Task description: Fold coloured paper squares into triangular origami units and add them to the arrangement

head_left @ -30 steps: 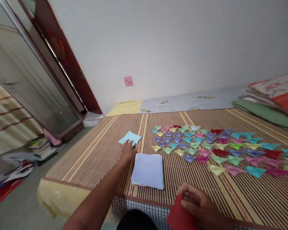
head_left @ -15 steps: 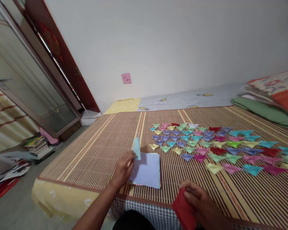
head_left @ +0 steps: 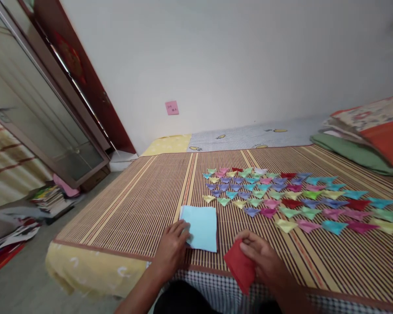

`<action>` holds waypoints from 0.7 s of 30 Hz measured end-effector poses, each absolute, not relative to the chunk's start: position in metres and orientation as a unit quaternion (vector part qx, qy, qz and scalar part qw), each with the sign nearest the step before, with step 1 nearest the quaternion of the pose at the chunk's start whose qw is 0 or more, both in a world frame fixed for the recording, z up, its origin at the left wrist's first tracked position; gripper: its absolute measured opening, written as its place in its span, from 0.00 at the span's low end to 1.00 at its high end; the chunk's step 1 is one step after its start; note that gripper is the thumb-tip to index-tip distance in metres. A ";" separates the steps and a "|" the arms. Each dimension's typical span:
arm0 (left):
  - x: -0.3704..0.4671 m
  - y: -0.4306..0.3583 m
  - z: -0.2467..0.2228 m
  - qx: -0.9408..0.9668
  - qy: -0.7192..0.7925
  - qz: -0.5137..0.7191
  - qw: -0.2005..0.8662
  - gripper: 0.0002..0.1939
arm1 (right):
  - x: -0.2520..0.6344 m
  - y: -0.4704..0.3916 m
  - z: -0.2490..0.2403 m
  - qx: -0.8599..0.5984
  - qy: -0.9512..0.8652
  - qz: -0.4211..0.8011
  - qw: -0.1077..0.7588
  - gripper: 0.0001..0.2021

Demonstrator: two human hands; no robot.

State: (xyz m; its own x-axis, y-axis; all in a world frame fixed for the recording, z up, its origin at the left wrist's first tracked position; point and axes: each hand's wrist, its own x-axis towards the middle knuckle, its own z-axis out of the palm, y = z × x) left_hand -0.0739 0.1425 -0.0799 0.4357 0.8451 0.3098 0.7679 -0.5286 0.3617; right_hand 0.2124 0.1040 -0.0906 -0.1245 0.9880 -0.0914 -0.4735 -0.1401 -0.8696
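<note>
Since the earlier frame, one light-blue sheet (head_left: 201, 226) has moved from the left hand (head_left: 172, 244) onto the one paper stack (head_left: 181, 213), covering its violet top. Stack lies flat near the mat (head_left: 127, 209)'s near edge, between both hands; sheet count within it cannot be told.

Left hand: fingers close together, touching the sheet at the stack's left side; whether they pinch it cannot be told. Right hand (head_left: 258, 255): thumb and fingers clamped on one red folded paper (head_left: 240, 266), held over the near edge, right of the stack and apart from it.

Small folded papers (head_left: 293, 203): several dozen, in rows from mid-mat toward its right edge; overlap prevents an exact total. Nearest row, five: yellow, pink, blue, magenta, yellow. One green folded cloth (head_left: 353, 153) at the far right corner. Wall: one pink note (head_left: 172, 107).
</note>
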 end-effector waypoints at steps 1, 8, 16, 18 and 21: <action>-0.074 0.139 -0.074 0.836 0.483 0.244 0.097 0.21 | 0.211 0.111 -0.083 -0.355 -0.358 0.655 0.563 0.19; -0.034 0.168 -0.019 0.583 0.454 0.503 0.449 0.10 | 0.201 0.171 -0.047 -0.332 -0.391 0.612 0.602 0.19; 0.034 0.254 -0.071 0.340 0.343 0.627 0.611 0.05 | 0.209 0.208 -0.047 -0.352 -0.465 0.550 0.597 0.16; 0.034 0.257 -0.090 0.301 0.324 0.643 0.625 0.05 | 0.212 0.214 -0.051 -0.361 -0.483 0.542 0.585 0.15; 0.026 0.257 -0.109 0.262 0.311 0.660 0.632 0.06 | 0.215 0.219 -0.060 -0.373 -0.501 0.548 0.556 0.14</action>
State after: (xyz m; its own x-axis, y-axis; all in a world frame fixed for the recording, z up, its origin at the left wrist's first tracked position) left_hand 0.0259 0.2567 -0.1088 -0.0641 0.9968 -0.0472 -0.6699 -0.0080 0.7424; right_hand 0.2151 0.2190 -0.0604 -0.1036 0.9836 0.1478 -0.2345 0.1203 -0.9646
